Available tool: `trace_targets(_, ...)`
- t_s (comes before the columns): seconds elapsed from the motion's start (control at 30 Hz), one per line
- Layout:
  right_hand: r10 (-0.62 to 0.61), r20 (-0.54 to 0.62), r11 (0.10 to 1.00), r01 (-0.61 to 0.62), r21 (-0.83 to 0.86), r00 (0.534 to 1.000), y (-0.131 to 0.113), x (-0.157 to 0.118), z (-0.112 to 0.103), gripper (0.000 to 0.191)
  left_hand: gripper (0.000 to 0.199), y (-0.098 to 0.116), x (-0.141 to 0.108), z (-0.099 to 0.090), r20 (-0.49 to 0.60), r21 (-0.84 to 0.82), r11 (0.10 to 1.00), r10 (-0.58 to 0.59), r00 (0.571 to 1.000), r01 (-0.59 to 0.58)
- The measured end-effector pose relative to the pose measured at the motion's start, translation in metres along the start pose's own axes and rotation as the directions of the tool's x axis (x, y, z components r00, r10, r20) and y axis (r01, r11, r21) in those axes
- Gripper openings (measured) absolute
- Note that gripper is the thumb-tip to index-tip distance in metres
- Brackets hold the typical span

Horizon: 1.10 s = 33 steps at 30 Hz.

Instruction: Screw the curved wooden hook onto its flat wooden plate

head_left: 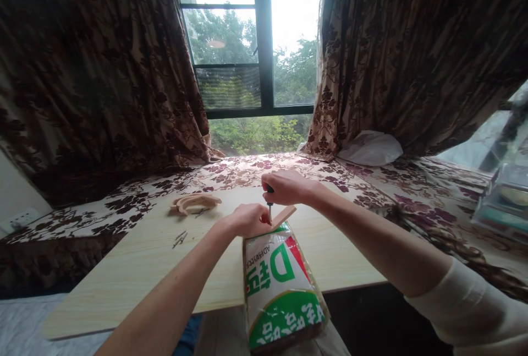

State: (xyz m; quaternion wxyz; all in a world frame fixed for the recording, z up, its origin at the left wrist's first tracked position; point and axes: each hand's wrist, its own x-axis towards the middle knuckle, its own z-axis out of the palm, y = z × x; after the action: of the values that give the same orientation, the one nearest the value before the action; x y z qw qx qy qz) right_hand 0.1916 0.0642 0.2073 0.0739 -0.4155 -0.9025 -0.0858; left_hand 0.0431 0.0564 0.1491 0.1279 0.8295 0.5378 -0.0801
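Note:
My right hand (284, 187) is closed around the dark handle of a screwdriver (270, 202), whose metal shaft points down. Its tip meets a flat wooden strip (284, 217) beside my left fingers. My left hand (249, 220) is closed on the strip near that tip; whether it also pinches a screw is too small to tell. Under the strip lies a plastic-wrapped green and white package (280, 290) with large printed characters, reaching over the table's front edge.
Curved wooden pieces (196, 203) lie on the pale wooden table (136, 268) at the back left, with several screws (180, 239) nearer. Behind are a flowered window seat (231, 171), a white plastic bag (371, 148) and a clear container (505, 202).

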Motion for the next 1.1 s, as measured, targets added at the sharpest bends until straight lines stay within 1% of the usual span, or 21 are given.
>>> trace_targets(0.1,-0.009,0.004,1.000,0.009,0.004,1.000,-0.002,0.000,0.001,0.017,0.032,0.000,0.000,0.000,-0.003,-0.009,1.000,-0.004,1.000,0.004)
trace_targets(0.27,0.035,0.000,0.999,-0.035,-0.025,0.999,-0.005,0.001,-0.001,0.023,0.032,0.003,-0.001,-0.002,0.002,-0.009,1.000,-0.005,1.000,0.005)
trace_targets(0.5,0.015,0.034,1.000,-0.014,-0.024,0.999,-0.004,0.001,-0.006,0.021,0.032,0.002,-0.001,-0.001,-0.001,-0.006,1.000,-0.011,1.000,0.011)
trace_targets(0.7,0.062,0.005,0.998,-0.062,-0.033,0.998,-0.007,0.002,-0.003,0.025,0.032,0.001,0.000,0.000,-0.002,-0.008,1.000,-0.012,1.000,0.012)
trace_targets(0.83,0.068,-0.008,0.997,-0.069,-0.024,0.998,-0.007,-0.001,-0.001,0.023,0.033,0.001,-0.002,-0.001,-0.010,-0.010,1.000,-0.011,1.000,0.011)
trace_targets(0.97,0.079,-0.027,0.997,-0.079,-0.005,0.997,-0.003,0.000,0.004,0.020,0.033,0.003,-0.002,-0.001,-0.004,-0.015,1.000,-0.009,1.000,0.009)
trace_targets(1.1,0.105,-0.047,0.994,-0.104,0.015,0.993,0.003,0.004,0.012,0.021,0.034,0.002,-0.001,-0.003,0.027,-0.029,1.000,-0.005,1.000,0.006)
